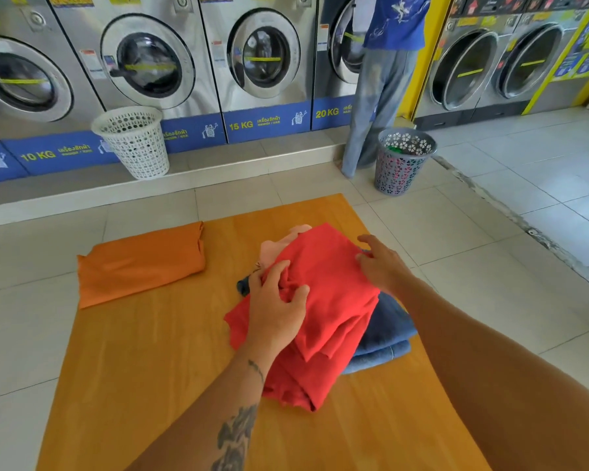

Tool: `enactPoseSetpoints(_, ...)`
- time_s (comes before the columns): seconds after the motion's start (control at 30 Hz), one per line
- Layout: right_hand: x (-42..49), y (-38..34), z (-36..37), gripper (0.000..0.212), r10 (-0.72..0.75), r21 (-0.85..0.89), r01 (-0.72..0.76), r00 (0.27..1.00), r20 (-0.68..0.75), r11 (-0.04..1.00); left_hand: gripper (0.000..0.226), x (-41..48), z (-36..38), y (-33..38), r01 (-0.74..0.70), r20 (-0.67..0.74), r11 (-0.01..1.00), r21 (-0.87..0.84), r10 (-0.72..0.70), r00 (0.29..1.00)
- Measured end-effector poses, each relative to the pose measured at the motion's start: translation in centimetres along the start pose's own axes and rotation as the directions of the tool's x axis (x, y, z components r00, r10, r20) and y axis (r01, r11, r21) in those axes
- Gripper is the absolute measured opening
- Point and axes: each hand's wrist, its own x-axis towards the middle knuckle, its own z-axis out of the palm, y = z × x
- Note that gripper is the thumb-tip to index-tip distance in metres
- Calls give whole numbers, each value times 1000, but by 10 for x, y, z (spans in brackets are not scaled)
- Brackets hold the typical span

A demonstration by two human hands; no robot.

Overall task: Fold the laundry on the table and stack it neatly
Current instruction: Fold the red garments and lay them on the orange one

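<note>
A crumpled red garment (327,300) lies on top of a pile in the middle of the orange wooden table (157,362). Under it I see blue denim (386,331) on the right and a pale pink cloth (279,244) at the far side. My left hand (276,309) bunches the red fabric near its left edge. My right hand (381,265) rests on the red garment's far right corner, fingers apart, pinching the edge. A folded orange garment (140,265) lies flat at the table's far left.
Washing machines line the far wall. A white basket (133,141) and a grey basket (403,159) with clothes stand on the tiled floor. A person in a blue shirt and jeans (378,96) stands at a machine beyond the table.
</note>
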Motion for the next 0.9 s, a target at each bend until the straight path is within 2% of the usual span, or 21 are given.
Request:
enactPoseSetpoints(0.07, 1, 1, -8, 51, 0, 13, 0, 1000, 21, 1000, 55, 1, 2, -4, 14, -13, 1000, -5, -14, 1000)
enactPoseSetpoints(0.23, -20, 0, -13, 50, -131, 60, 124, 984, 120, 990, 63, 0, 0, -17, 44, -111, 995, -87, -54, 992)
enactPoseSetpoints(0.33, -39, -1, -8, 48, -215, 135, 206, 975, 59, 969, 63, -7, -1, -15, 79, -220, 968, -239, -133, 966)
enactPoseSetpoints(0.47, -58, -24, -4, 49, -327, 80, 327, 945, -20, 942, 52, -16, -20, -14, 108, -270, 934, -340, -207, 940)
enactPoseSetpoints(0.6, -70, -69, 7, 49, -413, 70, 412, 911, -7, 908, 50, -14, -70, -21, 79, -273, 907, -415, -207, 940)
enactPoseSetpoints(0.77, -83, -137, 66, 49, -456, 235, 446, 890, -12, 864, 48, -15, -159, -48, 50, -318, 899, -435, -206, 925)
enactPoseSetpoints(0.9, -93, -186, 132, 45, -436, 326, 408, 900, 14, 853, 48, -12, -231, -86, 76, -387, 944, -321, -204, 899)
